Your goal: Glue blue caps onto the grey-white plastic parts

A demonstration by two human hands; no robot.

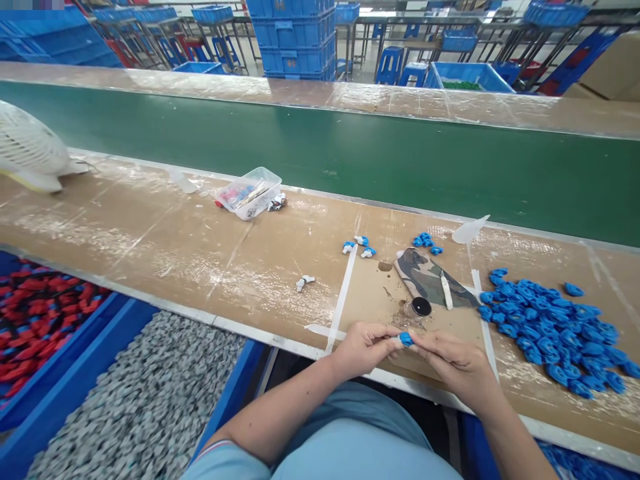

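Over the table's front edge, a small blue plastic part (406,339) is pinched between my two hands. My left hand (367,347) grips its left end, where a bit of something whitish shows between the fingertips. My right hand (455,363) holds the other end, thumb and fingers closed. Just beyond them stands a small round pot with a black top (421,307). Behind it, a camouflage cloth (425,277) has a white-handled tool (446,291) lying on it. Several blue parts with grey pieces (361,245) lie further back, and a lone grey piece (305,283) lies to the left.
A heap of blue parts (555,333) covers the right of the table. A clear plastic box (253,193) and a white fan (30,147) stand at left. Bins of grey pieces (135,393) and red parts (45,313) sit below the edge. A green conveyor belt (320,143) runs behind.
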